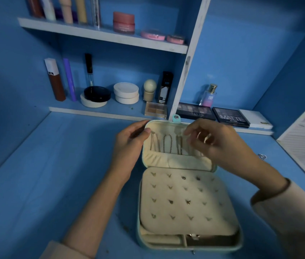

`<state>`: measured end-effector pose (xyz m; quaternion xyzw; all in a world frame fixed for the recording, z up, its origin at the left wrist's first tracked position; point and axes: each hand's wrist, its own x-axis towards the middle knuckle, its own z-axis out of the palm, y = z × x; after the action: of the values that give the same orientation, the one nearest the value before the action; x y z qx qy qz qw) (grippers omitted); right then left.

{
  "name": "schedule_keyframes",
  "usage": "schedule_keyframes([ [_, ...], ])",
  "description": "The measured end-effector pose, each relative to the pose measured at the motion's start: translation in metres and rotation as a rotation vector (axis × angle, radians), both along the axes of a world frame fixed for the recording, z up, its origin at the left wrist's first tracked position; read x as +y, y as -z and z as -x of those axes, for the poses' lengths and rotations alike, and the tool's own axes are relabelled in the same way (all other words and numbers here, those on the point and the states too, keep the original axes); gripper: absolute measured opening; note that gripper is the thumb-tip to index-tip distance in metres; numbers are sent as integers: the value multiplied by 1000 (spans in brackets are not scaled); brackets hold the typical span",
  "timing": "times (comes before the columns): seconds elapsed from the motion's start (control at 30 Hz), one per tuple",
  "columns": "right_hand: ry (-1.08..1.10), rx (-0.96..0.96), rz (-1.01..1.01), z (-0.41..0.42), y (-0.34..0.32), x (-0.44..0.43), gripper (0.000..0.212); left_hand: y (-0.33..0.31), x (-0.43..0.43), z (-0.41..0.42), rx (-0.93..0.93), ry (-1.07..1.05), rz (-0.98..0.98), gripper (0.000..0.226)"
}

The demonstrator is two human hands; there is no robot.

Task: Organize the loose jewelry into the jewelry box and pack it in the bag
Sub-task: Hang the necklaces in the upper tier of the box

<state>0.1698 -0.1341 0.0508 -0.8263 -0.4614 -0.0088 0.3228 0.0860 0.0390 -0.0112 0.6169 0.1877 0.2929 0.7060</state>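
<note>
Several chains (167,143) hang in jewelry box lid (164,128) | my left hand (129,144) grips its left edge | right hand (221,144) pinches thin chain (206,138) | next: hook it on right.

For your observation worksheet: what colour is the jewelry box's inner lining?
The lining is cream; head view shows it.

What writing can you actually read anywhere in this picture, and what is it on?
"MATTE": black palette, lying flat.
"SB": perfume bottle.
Too blurred to read: print on the second palette, the black box and the pink jar.
</note>
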Motion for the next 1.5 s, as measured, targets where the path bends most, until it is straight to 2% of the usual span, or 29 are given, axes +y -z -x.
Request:
schedule_keyframes([
  [0.1, 89, 1, 24, -21, -3, -15, 14, 6, 1, -1, 91, -56, -204, 24],
  [0.23, 203, -2, 177, -56, -3, -40, 11, 12, 2, -2, 193, -131, -431, 22],
  [0.43, 303, 20, 549, -116, 8, -84, 17, 20, 6, -6, 259, -151, -521, 24],
  [0.5, 330, 68, 598, -126, 10, -94, 17, 21, 6, -6, 260, -148, -563, 27],
  [0.87, 490, 212, 695, -144, 13, -115, 22, 22, 7, -5, 248, -137, -592, 31],
  [1.13, 530, 298, 572, -149, 23, -123, 27, 20, 7, -4, 243, -123, -584, 30],
  [1.5, 495, 57, 530, -131, 36, -115, 25, 19, 6, -3, 235, -120, -564, 28],
])
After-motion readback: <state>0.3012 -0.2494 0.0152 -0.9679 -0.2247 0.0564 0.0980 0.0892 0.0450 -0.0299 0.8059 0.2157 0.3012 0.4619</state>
